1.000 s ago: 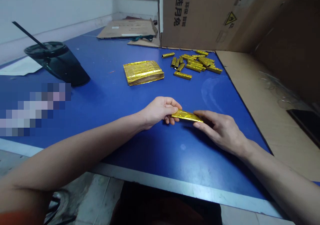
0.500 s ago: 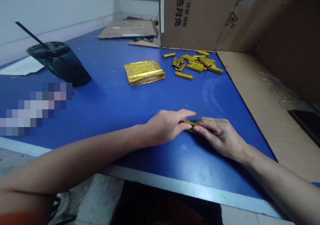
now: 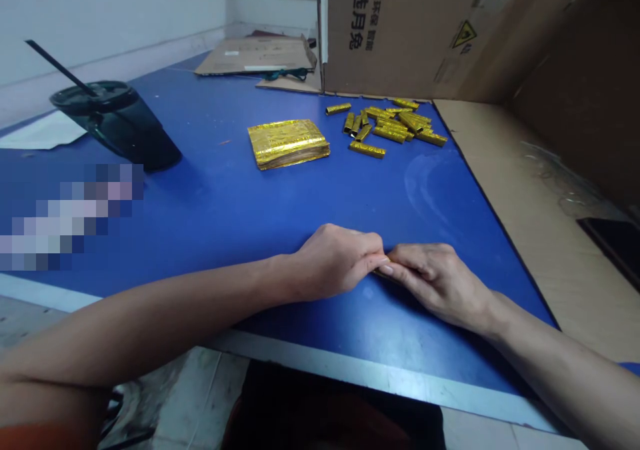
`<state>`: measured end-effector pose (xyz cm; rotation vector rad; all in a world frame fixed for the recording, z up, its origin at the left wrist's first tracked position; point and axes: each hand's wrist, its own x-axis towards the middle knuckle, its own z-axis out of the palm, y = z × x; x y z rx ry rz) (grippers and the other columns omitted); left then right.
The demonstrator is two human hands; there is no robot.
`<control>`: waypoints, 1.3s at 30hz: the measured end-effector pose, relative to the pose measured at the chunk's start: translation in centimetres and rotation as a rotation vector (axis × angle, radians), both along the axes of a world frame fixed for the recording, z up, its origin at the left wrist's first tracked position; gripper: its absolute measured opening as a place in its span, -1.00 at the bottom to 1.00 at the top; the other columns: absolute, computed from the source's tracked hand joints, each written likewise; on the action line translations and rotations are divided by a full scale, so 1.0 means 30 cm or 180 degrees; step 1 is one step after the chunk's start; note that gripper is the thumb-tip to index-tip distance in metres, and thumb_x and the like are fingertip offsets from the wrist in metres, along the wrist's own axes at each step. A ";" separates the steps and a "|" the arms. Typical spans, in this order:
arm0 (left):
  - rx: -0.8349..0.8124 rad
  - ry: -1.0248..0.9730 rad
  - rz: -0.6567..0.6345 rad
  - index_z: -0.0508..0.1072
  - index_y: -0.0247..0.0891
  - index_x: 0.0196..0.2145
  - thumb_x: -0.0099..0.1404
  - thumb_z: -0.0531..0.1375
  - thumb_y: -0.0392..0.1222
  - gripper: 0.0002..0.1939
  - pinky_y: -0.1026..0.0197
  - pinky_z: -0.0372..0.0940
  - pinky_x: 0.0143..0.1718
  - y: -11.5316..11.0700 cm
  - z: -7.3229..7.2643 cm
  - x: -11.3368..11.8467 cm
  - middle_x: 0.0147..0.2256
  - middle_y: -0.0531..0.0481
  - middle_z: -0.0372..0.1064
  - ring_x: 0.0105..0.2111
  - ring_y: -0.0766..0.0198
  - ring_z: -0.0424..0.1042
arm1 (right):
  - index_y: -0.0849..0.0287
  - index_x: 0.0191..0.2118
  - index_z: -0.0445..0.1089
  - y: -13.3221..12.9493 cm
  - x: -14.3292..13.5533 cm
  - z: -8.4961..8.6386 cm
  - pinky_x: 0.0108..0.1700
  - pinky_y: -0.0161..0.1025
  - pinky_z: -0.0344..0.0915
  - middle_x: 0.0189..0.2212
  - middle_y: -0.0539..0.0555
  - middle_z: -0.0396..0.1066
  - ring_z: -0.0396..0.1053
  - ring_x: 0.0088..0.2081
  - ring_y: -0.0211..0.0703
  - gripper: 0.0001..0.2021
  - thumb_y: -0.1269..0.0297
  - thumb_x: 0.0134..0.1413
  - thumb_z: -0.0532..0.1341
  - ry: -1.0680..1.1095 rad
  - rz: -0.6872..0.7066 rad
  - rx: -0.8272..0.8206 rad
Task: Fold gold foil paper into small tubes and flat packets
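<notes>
From my remote seat I see a small gold foil piece [image 3: 391, 257] pinched between two hands, just above or on the near part of the blue tabletop [image 3: 225, 203]; I cannot tell whether it touches. The left hand [image 3: 340, 260] has its fingers curled round the left end, while the right hand [image 3: 445, 280] grasps the other end between thumb and forefinger. Neither is nearer: the thumb tips meet over it. Only slivers show, so I judge its long axis to run roughly left to right; the fingers hide its exact shape.

Beyond the hands, toward the far side, I see a gold stack [image 3: 289, 145] lying a little left and a heap of gold tubes [image 3: 395, 129] to the right. A large carton [image 3: 400, 37] stands close behind the tubes, bounding that side. Far left is a dark cup [image 3: 120, 127], well apart from the left hand.
</notes>
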<state>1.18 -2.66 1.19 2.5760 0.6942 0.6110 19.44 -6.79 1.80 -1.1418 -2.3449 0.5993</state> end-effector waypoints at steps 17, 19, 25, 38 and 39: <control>-0.0558 -0.0939 0.0815 0.34 -0.33 -0.53 0.21 0.05 -0.24 -0.80 0.41 0.14 -0.55 0.083 0.011 -0.024 -0.63 0.14 0.27 -0.62 0.48 0.25 | 0.15 -0.67 0.05 0.033 0.046 0.010 -0.65 -0.36 -0.09 -0.74 -0.12 -0.07 -0.09 -0.68 -0.40 -0.60 0.11 0.11 0.02 0.0318 -0.0952 -0.0284; -0.0714 -0.0973 0.0832 0.34 -0.33 -0.52 0.22 0.05 -0.23 -0.80 0.41 0.14 -0.57 0.088 0.005 -0.024 -0.64 0.14 0.28 -0.64 0.49 0.25 | 0.15 -0.67 0.05 0.031 0.044 0.008 -0.64 -0.35 -0.10 -0.74 -0.12 -0.10 -0.11 -0.67 -0.40 -0.61 0.12 0.11 0.03 0.0360 -0.0954 -0.0172; -0.0922 -0.1193 0.0849 0.31 -0.33 -0.51 0.22 0.04 -0.20 -0.80 0.42 0.17 -0.58 0.089 -0.011 -0.022 -0.63 0.13 0.26 -0.65 0.50 0.26 | 0.18 -0.64 0.18 0.043 0.038 0.004 -0.63 -0.37 -0.03 -0.73 -0.07 0.11 0.01 -0.67 -0.38 -0.59 0.03 0.11 -0.01 0.0744 -0.1057 -0.0928; -0.1764 -0.1382 0.0971 0.28 -0.34 -0.50 0.21 0.05 -0.17 -0.80 0.42 0.18 -0.66 0.093 -0.015 -0.009 -0.64 0.10 0.29 -0.70 0.48 0.26 | 0.15 -0.62 0.12 0.032 0.038 -0.001 -0.58 -0.33 -0.04 -0.71 -0.10 0.01 -0.03 -0.64 -0.36 -0.68 0.18 0.11 0.03 0.0518 -0.0888 -0.0141; -0.1829 -0.1353 0.0935 0.28 -0.34 -0.50 0.21 0.05 -0.16 -0.80 0.41 0.18 -0.65 0.097 -0.015 -0.010 -0.64 0.10 0.29 -0.69 0.48 0.27 | 0.15 -0.62 0.10 0.033 0.038 -0.003 -0.58 -0.33 -0.04 -0.70 -0.10 -0.02 -0.04 -0.64 -0.36 -0.68 0.19 0.12 0.03 0.0420 -0.0906 -0.0065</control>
